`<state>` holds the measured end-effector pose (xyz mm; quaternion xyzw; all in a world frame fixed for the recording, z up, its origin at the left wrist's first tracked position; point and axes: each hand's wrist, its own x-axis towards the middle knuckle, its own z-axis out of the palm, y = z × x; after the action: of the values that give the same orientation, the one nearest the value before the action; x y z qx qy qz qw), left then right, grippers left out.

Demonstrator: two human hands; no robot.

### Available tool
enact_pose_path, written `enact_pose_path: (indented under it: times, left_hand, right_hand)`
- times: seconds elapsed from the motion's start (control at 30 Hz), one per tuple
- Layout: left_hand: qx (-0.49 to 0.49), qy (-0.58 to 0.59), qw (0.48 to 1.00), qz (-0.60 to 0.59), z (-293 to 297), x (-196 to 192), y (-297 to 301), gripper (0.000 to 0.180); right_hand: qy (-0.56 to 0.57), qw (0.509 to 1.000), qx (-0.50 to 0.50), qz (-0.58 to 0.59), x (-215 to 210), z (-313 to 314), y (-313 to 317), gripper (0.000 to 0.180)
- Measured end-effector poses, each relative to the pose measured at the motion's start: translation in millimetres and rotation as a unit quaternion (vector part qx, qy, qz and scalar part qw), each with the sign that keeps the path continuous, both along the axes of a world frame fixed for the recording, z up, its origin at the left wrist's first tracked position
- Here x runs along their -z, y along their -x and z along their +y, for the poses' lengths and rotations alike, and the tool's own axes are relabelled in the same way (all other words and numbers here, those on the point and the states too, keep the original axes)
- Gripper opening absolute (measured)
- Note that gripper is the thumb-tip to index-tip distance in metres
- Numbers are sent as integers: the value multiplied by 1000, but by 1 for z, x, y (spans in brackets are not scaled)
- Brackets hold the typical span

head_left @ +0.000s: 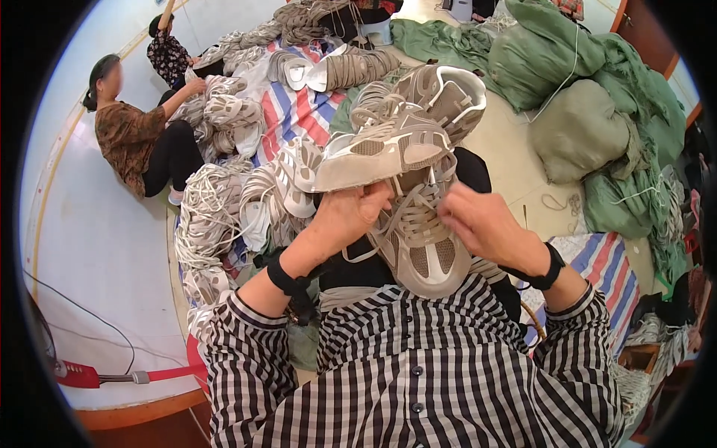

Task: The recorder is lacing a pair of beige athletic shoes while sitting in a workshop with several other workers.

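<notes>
Beige mesh and pale panels mark the laced shoe (pixel 433 261) between a worker's hands, its toe pointing back at the checked shirt (pixel 403 366), a position that seems to put the lacing within reach from both sides. The left hand (pixel 352 213) works at the lacing's left edge, its fingers curled inward beneath the sole of a second shoe (pixel 362 166) lying crosswise; whether they pinch a lace cannot be told. The right hand (pixel 482 220) sits opposite, fingers bent at the laces (pixel 420 216), though the view does not show if they close on a strand. Hands set on either side probably let one steady while the other handles the lacing. A third shoe (pixel 452 97) stands just beyond the second, likely kept close for easy reach.

To the left, bundled shoes (pixel 213 198) heap near a striped sheet (pixel 299 112), which perhaps keeps them off the floor. A seated co-worker (pixel 123 138) handles another bundle, with a second person (pixel 168 56) farther back. Green sacks (pixel 549 52) slump on the right, apparently set aside from the working space.
</notes>
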<state>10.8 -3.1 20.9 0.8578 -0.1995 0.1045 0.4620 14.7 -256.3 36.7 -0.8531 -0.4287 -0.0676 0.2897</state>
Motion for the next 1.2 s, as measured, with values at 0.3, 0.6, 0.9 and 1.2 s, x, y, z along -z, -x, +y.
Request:
enact_pose_path:
  times: [0.3, 0.6, 0.9, 1.2]
  left_hand:
    - [8, -217, 967, -131, -17, -1, 8, 18]
    - [82, -60, 978, 181, -1, -22, -45, 9]
    - [173, -84, 944, 267, 19, -44, -60, 11]
    - [138, -124, 930, 317, 36, -47, -47, 14]
  right_hand:
    - [-1, 992, -118, 36, -10, -3, 18, 13]
    - [84, 978, 19, -188, -12, 23, -56, 30]
    - [41, 957, 20, -286, -9, 19, -56, 17]
    - [-77, 962, 146, -216, 11, 2, -51, 11]
